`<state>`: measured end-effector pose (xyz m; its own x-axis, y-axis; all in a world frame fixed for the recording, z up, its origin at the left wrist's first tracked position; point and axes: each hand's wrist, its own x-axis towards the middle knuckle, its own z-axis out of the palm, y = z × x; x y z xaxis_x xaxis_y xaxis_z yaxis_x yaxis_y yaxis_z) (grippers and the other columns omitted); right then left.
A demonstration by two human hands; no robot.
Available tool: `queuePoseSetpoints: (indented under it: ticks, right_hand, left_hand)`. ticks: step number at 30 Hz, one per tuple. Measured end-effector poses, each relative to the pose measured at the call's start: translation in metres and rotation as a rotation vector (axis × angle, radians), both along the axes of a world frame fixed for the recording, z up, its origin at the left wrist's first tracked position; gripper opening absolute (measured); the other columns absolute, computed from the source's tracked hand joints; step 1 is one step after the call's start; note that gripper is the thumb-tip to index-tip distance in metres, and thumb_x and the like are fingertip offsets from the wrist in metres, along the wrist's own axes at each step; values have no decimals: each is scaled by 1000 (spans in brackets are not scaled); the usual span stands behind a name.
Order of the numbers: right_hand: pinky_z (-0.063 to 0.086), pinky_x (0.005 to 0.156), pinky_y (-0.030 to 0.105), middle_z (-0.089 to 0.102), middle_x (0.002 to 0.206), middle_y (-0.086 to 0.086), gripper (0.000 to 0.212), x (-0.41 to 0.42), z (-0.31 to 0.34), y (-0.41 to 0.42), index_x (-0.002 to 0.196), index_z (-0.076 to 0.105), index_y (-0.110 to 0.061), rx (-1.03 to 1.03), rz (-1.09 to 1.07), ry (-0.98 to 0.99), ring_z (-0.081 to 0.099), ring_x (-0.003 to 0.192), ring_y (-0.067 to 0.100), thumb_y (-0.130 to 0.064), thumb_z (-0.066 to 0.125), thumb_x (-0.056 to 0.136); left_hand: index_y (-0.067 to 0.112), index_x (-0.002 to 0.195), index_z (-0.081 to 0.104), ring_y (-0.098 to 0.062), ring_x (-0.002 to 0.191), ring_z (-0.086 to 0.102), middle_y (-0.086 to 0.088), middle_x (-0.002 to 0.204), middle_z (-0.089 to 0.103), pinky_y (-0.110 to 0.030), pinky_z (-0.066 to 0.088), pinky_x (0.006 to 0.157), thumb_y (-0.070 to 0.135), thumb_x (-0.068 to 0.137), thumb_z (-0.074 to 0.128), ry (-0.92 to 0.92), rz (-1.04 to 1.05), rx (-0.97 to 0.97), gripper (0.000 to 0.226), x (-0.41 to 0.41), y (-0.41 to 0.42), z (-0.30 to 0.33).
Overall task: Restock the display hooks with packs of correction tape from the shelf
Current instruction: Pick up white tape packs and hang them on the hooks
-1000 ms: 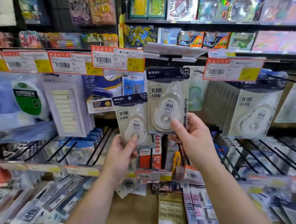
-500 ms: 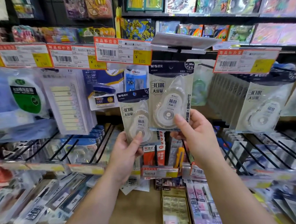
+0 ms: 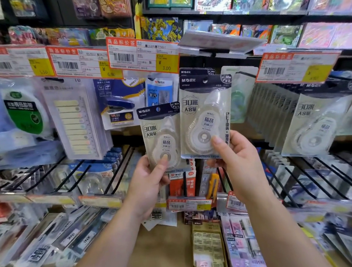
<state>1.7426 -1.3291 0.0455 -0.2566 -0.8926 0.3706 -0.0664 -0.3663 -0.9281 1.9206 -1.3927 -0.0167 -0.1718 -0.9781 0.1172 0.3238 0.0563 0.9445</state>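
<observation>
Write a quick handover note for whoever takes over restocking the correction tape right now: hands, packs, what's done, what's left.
Left hand: grips one correction tape pack, held low, off any hook.
Right hand: holds a second pack up at the center hook, against packs already hanging behind it; whether its hole is on the hook cannot be told.
Left: seat the right pack, then hang the left one.

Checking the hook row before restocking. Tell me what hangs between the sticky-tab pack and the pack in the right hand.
In the head view, a blue stapler pack and a blue ruler-set pack hang between the sticky-tab pack and the correction tape pack in the right hand.
</observation>
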Motion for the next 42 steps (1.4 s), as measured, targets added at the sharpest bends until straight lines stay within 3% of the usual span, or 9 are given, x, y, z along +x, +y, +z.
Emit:
queuePoseSetpoints:
  ticks: [3, 7, 11, 18, 22, 26, 32, 37, 42]
  right_hand:
    - [54, 68, 23, 75, 97, -6, 17, -3, -3, -7, 108, 65, -24, 39, -35, -15, 69, 79, 11, -31, 61, 94]
    - [58, 73, 35, 72, 85, -4, 19, -8, -5, -17, 99, 67, -25, 80, -126, 23, 66, 72, 13, -41, 64, 90]
    - [57, 79, 42, 71, 87, 6, 19, -11, -4, -24, 96, 65, -29, 85, -187, 145, 64, 71, 11, -47, 61, 92]
    - [56, 75, 38, 69, 83, -3, 14, -14, -5, -40, 93, 62, -33, 98, -218, 225, 65, 74, 17, -46, 58, 94]
    - [53, 73, 36, 68, 85, -4, 22, -13, -3, -54, 95, 62, -28, 127, -244, 258, 66, 75, 14, -49, 56, 94]
    - [55, 75, 38, 68, 99, 5, 39, -18, 0, -73, 107, 63, -21, 171, -253, 251, 68, 74, 12, -56, 55, 92]
    - [45, 61, 20, 62, 127, -1, 63, -28, 1, -101, 138, 50, -14, 207, -247, 251, 68, 80, 8, -57, 54, 92]
    - [44, 57, 18, 59, 134, 1, 66, -31, 2, -116, 142, 46, -14, 222, -239, 258, 68, 78, 6, -57, 53, 93]
    - [45, 58, 18, 62, 127, -1, 58, -32, 4, -123, 136, 52, -15, 229, -220, 262, 67, 77, 7, -55, 54, 94]
  left_hand:
    - [15, 116, 59, -10, 67, 51, 0, 97, 68, -34, 49, 74, 35, 82, 65, 16, 2, 1, 40, -1, 1, 2]
    - [14, 114, 59, -11, 66, 51, 0, 95, 67, -34, 49, 74, 34, 81, 65, 36, 25, 12, 39, -2, 3, 3]
    - [15, 111, 60, -12, 66, 49, -1, 97, 68, -35, 49, 75, 33, 80, 65, 80, 26, 31, 37, -2, 4, 5]
    - [15, 111, 59, -12, 65, 48, -1, 97, 70, -36, 47, 78, 31, 80, 64, 170, 0, 57, 34, 1, 3, 7]
    - [14, 112, 59, -12, 67, 48, -3, 98, 67, -37, 48, 80, 31, 79, 64, 139, 12, 45, 37, 0, 5, 7]
    - [14, 114, 60, -12, 66, 48, -2, 99, 68, -37, 48, 79, 32, 79, 66, 125, 19, 51, 40, 0, 4, 6]
    - [13, 112, 60, -13, 66, 48, -3, 98, 67, -38, 47, 79, 31, 79, 65, 118, 19, 50, 38, -1, 4, 6]
    - [12, 113, 59, -12, 65, 49, -6, 101, 64, -39, 48, 80, 31, 79, 65, 114, 15, 46, 39, 0, 3, 5]
    - [13, 112, 59, -12, 65, 49, -5, 99, 64, -38, 47, 78, 31, 80, 65, 114, 14, 34, 37, 0, 2, 4]
